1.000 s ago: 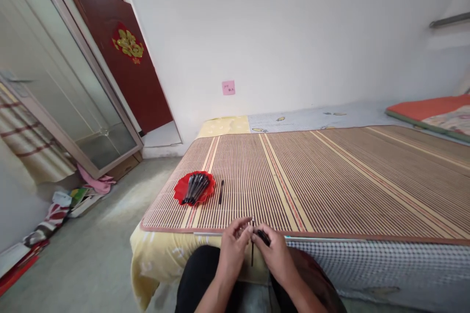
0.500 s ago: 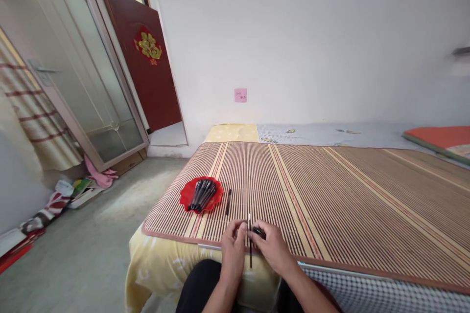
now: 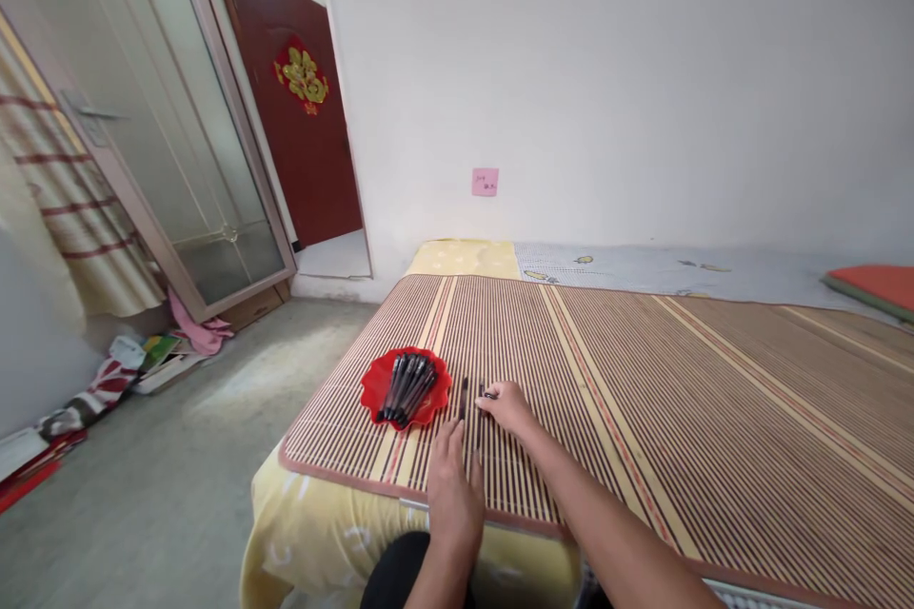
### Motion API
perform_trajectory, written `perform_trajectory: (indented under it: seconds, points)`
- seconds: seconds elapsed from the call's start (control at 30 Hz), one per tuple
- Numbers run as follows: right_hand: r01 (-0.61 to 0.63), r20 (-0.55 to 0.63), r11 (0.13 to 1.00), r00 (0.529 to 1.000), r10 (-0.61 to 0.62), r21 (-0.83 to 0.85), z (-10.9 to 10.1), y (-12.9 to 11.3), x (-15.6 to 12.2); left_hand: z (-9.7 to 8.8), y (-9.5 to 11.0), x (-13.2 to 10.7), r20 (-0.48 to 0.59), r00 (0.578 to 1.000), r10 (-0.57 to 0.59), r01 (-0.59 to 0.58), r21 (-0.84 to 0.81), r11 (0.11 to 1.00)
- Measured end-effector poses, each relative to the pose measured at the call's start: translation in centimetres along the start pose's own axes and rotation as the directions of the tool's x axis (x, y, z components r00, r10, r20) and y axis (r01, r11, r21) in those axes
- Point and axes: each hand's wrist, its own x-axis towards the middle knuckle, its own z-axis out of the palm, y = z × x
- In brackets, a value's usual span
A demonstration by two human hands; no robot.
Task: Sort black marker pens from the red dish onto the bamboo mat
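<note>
A red scalloped plate (image 3: 369,389) holds a bundle of dark pens (image 3: 409,387). Just right of it, a dark pen piece (image 3: 464,398) lies lengthwise on the striped mat (image 3: 606,390). My left hand (image 3: 455,485) rests low over the mat's near edge, fingers stretched toward that piece and holding nothing. Farther out, my right hand (image 3: 506,407) is pinched at the mat around a slim dark pen part (image 3: 481,392). Something small and black shows between its fingers, partly hidden. Whether the slim part touches the mat is unclear.
The mat covers a bed with a yellow sheet (image 3: 321,514) hanging over its near side. A pink note (image 3: 485,182) is stuck to the white wall. An orange pad (image 3: 875,285) lies at far right. Clothes and books (image 3: 114,376) line the floor at left.
My hands have come apart. The right hand moved forward onto the mat with the pen parts; my left hand let go and its fingers straightened. The view shifted slightly left.
</note>
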Motion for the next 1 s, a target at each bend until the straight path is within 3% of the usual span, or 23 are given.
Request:
perform_trajectory:
  seconds: [0.27,0.47,0.73,1.0]
  points:
    - [-0.062,0.072,0.993,0.995,0.069,-0.096,0.8,-1.4,1.8,0.8,-0.3,-0.1,0.015,0.998,-0.058,0.057,0.045,0.997]
    - [-0.021,0.06,0.993,0.998,0.028,-0.12,0.1,-1.4,0.8,1.0,-0.3,-0.2,0.019,0.999,-0.047,0.046,0.044,0.998]
    - [0.016,0.005,0.986,1.0,-0.015,-0.166,-1.6,-0.2,0.1,0.8,-0.4,-0.1,-0.042,0.992,-0.115,0.113,-0.061,0.992]
    - [0.046,0.023,0.966,0.999,-0.042,-0.255,-0.4,-1.3,-1.0,0.7,-0.6,0.2,-0.089,0.986,-0.141,0.13,-0.114,0.985]
